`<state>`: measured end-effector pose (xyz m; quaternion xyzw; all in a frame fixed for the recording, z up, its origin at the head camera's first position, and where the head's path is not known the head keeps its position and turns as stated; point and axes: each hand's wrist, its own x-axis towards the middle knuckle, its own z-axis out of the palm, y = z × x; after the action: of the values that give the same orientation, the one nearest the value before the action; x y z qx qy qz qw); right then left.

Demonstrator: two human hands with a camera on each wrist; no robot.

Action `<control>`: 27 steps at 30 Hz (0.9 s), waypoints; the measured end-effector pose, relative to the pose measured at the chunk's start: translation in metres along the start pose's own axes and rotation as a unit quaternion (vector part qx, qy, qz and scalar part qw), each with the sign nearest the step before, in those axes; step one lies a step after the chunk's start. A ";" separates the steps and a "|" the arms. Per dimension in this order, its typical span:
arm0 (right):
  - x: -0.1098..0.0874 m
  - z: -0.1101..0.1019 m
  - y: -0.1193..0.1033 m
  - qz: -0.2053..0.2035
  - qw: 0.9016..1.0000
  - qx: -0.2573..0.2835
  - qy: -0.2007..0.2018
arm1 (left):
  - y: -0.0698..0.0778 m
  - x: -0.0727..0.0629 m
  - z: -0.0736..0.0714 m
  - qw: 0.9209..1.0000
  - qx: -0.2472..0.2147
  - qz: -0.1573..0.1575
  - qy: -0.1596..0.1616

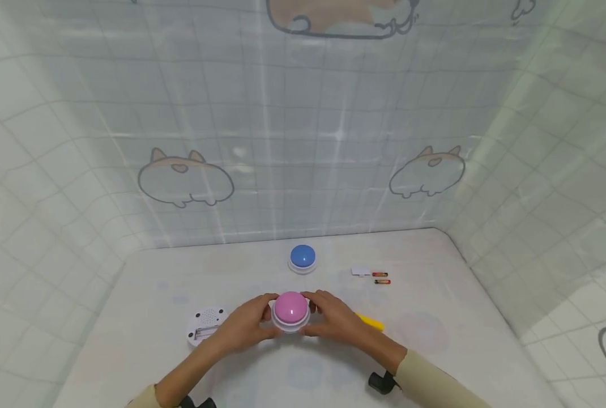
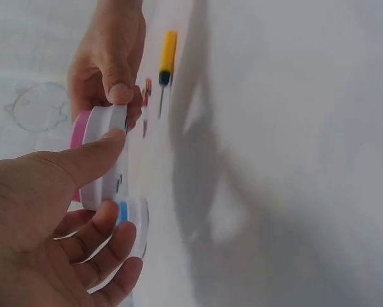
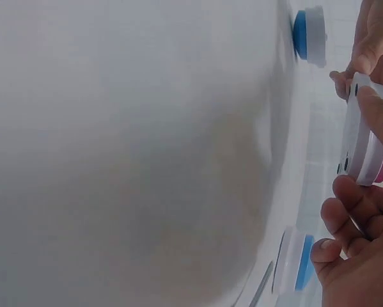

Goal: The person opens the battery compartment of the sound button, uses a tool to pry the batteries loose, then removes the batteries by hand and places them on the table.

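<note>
A round push button (image 1: 290,307) with a pink dome and white base is held above the table between my two hands. My left hand (image 1: 244,323) grips its left side, with the thumb (image 2: 92,160) along the white base. On the opposite side my right hand (image 1: 336,317) pinches the rim between thumb and fingers. The dome faces up in the head view, and dark feet show on the underside in the right wrist view. An upside-down button (image 1: 206,326) with a bare battery compartment lies beside my left hand; its blue dome (image 3: 300,35) faces the table.
Another blue button (image 1: 303,258) stands upright farther back. Right of it lie a small white cover (image 1: 361,271) and two batteries (image 1: 382,281). A yellow-handled screwdriver (image 2: 168,54) lies partly hidden behind my right arm. Patterned curtains (image 1: 303,141) enclose the table's back and sides.
</note>
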<state>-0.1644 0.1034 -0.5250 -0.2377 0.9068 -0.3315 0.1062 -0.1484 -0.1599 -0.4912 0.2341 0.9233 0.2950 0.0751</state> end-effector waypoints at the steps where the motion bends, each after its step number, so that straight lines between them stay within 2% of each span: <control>1: -0.004 -0.001 0.002 0.002 1.000 0.002 -0.003 | 0.002 -0.001 0.002 1.000 -0.012 0.003 -0.003; 6: -0.023 -0.003 0.009 0.010 1.000 0.008 -0.012 | 0.010 -0.006 0.015 0.999 -0.036 0.021 -0.012; 10: -0.032 -0.002 0.012 0.015 1.000 0.008 -0.009 | 0.012 -0.008 0.024 0.999 -0.032 0.034 -0.001; 13: -0.035 0.000 0.016 0.012 1.000 0.010 0.000 | 0.011 -0.007 0.031 0.999 -0.041 0.029 0.009; 18: -0.035 0.001 0.020 0.011 1.000 0.016 0.021 | 0.008 -0.004 0.038 0.998 -0.063 0.003 0.020; 22: -0.034 -0.001 0.022 0.005 0.999 0.020 0.043 | 0.008 -0.001 0.042 0.995 -0.081 -0.019 0.054; 27: -0.031 -0.003 0.022 -0.012 0.996 0.028 0.079 | 0.009 0.003 0.045 0.988 -0.109 -0.059 0.092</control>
<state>-0.1470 0.1354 -0.5358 -0.2189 0.8998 -0.3757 0.0364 -0.1350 -0.1288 -0.5229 0.1414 0.9008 0.4093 0.0328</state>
